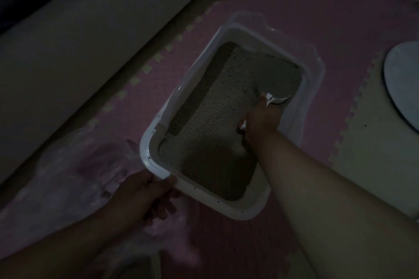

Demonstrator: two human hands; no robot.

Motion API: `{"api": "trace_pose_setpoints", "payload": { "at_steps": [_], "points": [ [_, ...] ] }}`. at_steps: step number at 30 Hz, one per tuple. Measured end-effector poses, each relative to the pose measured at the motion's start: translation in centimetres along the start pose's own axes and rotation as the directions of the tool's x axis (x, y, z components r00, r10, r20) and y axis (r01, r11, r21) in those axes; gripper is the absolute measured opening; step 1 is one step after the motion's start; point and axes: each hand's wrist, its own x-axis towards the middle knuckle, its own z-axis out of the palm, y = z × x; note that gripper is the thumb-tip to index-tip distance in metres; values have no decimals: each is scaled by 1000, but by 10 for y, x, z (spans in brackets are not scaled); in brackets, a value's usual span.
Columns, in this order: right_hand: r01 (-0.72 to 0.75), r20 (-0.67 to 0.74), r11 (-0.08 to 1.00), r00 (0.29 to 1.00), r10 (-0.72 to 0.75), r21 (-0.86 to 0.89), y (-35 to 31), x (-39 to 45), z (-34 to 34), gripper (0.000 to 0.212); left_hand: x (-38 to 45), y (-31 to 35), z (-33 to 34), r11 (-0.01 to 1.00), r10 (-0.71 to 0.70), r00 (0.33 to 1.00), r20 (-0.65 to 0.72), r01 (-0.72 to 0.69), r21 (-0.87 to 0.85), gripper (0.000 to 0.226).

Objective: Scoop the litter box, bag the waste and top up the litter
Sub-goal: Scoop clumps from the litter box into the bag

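Litter box (148, 154) on the floor mat, its long axis running away from me: my left hand (145, 197) grips the near corner rim, while my right hand (263, 120), farther in, holds a white scoop (275, 99) down against the litter (217, 106).

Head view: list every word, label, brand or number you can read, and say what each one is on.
None can be read.
Litter box: plain white rim, no print showing.
White scoop gripped by the right hand: no marking visible.
Clear plastic bag beside the left hand: no print visible.
The frame is dark and blurred, so small text would be lost.
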Motion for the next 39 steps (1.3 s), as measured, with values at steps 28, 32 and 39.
{"api": "trace_pose_setpoints", "payload": {
  "at_steps": [28, 32, 39],
  "points": [
    [213, 203, 977, 958, -202, -32, 32, -72, -39, 38, -10, 13, 5, 998, -4, 1000, 1, 4, 69, 48],
    [257, 236, 959, 945, -224, -118, 47, -86, -51, 43, -14, 14, 7, 995, 11, 1000, 10, -12, 101, 50],
    [300, 278, 935, 930, -241, -189, 60, -111, -72, 42, -18, 15, 11, 997, -4, 1000, -20, 6, 77, 53]
  ]
}}
